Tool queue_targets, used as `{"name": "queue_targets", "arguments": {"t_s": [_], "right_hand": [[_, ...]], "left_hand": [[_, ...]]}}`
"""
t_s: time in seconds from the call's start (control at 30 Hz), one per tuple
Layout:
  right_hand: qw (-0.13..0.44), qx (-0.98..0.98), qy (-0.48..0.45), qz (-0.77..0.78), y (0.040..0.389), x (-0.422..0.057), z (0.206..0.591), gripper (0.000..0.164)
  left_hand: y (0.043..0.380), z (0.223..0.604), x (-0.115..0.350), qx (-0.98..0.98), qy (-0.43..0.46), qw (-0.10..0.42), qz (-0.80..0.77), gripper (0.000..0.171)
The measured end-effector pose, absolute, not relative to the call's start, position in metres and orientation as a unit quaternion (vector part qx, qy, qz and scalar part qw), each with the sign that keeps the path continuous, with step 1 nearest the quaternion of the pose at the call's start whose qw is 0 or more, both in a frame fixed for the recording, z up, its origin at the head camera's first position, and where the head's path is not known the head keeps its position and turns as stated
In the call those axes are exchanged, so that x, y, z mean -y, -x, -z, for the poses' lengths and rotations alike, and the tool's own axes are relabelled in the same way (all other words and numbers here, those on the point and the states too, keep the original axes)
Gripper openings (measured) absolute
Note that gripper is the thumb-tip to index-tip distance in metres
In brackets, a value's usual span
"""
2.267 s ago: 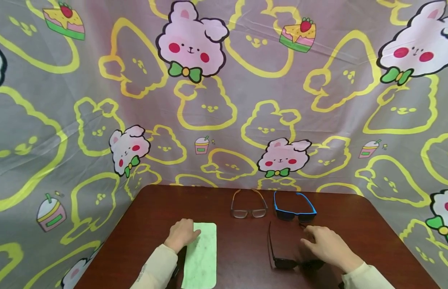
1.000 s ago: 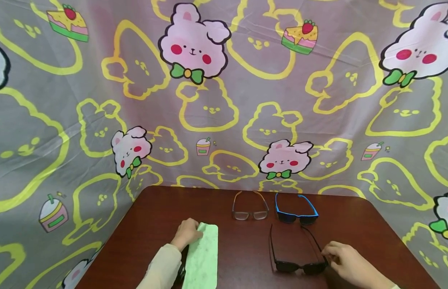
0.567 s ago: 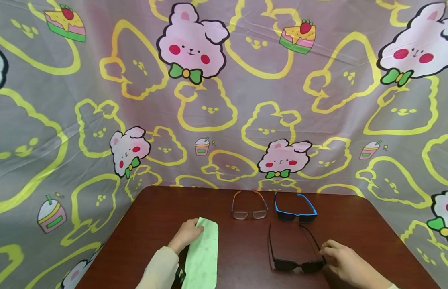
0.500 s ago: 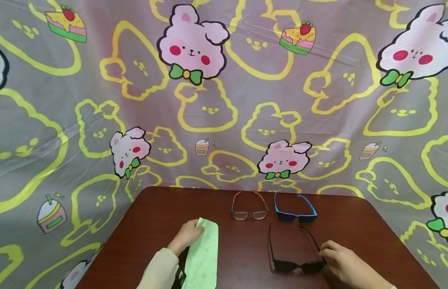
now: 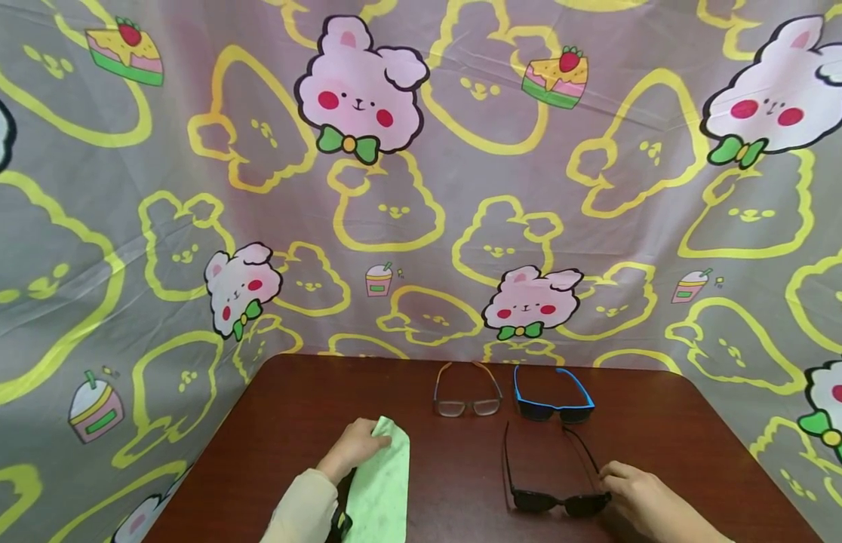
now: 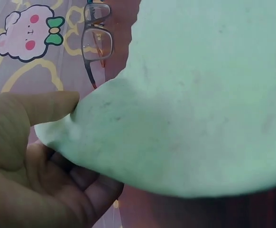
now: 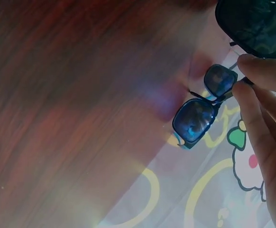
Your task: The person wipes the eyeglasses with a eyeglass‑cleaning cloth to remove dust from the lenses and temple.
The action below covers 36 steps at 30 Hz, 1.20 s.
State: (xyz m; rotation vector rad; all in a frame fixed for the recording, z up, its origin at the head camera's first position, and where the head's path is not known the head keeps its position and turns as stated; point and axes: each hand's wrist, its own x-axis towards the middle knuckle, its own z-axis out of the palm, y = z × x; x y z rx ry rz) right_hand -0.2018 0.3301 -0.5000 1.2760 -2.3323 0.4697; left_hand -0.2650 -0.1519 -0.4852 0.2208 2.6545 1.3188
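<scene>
My left hand [image 5: 356, 446] pinches the far left corner of a pale green cloth [image 5: 383, 483] between thumb and fingers. In the left wrist view, that cloth [image 6: 199, 104] is bent up at the held corner and spreads away to the right. My right hand [image 5: 638, 494] pinches the right temple of black sunglasses [image 5: 535, 501] close to the hinge. They stand with temples unfolded, pointing to the far side. In the right wrist view, a dark lens [image 7: 254, 23] of this pair shows just above my thumb and fingertip.
Glasses with clear lenses [image 5: 451, 409] and blue-framed sunglasses [image 5: 573, 414] lie side by side near the far edge of the brown table [image 5: 312, 385]. A dark object [image 5: 341, 520] is partly hidden beside the cloth. A cartoon-printed curtain [image 5: 421, 188] surrounds the table's far side.
My right hand has shifted from above the black sunglasses to their right hinge and grips there. My left hand has raised the cloth's far corner, which lay flat before.
</scene>
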Motion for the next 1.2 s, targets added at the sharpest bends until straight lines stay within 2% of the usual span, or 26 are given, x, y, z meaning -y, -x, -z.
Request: {"name": "queue_targets", "arguments": {"t_s": [0.07, 0.13, 0.17, 0.2, 0.53, 0.67, 0.87, 1.2], "right_hand": [[0.217, 0.843, -0.462, -0.171, 0.202, -0.329, 0.5, 0.016], [0.224, 0.841, -0.463, -0.17, 0.202, -0.329, 0.501, 0.033], [0.225, 0.84, -0.463, -0.169, 0.202, -0.328, 0.502, 0.033], [0.229, 0.839, -0.465, -0.168, 0.203, -0.328, 0.502, 0.041], [0.261, 0.812, -0.49, -0.179, 0.202, -0.326, 0.499, 0.036], [0.289, 0.801, -0.498, -0.161, 0.201, -0.324, 0.495, 0.038], [0.275, 0.804, -0.498, -0.172, 0.199, -0.323, 0.488, 0.031], [0.323, 0.789, -0.495, -0.165, 0.2, -0.315, 0.481, 0.038]], "left_hand": [[0.263, 0.486, 0.152, -0.887, -0.089, 0.088, -0.445, 0.015], [0.263, 0.489, 0.151, -0.885, -0.098, 0.088, -0.447, 0.017], [0.263, 0.489, 0.151, -0.884, -0.099, 0.089, -0.448, 0.016], [0.263, 0.49, 0.151, -0.883, -0.1, 0.09, -0.449, 0.016], [0.254, 0.479, 0.145, -0.868, -0.118, 0.091, -0.474, 0.033], [0.249, 0.473, 0.142, -0.864, -0.128, 0.076, -0.482, 0.033], [0.245, 0.466, 0.14, -0.846, -0.137, 0.085, -0.508, 0.032], [0.243, 0.464, 0.141, -0.848, -0.151, 0.079, -0.502, 0.033]]}}
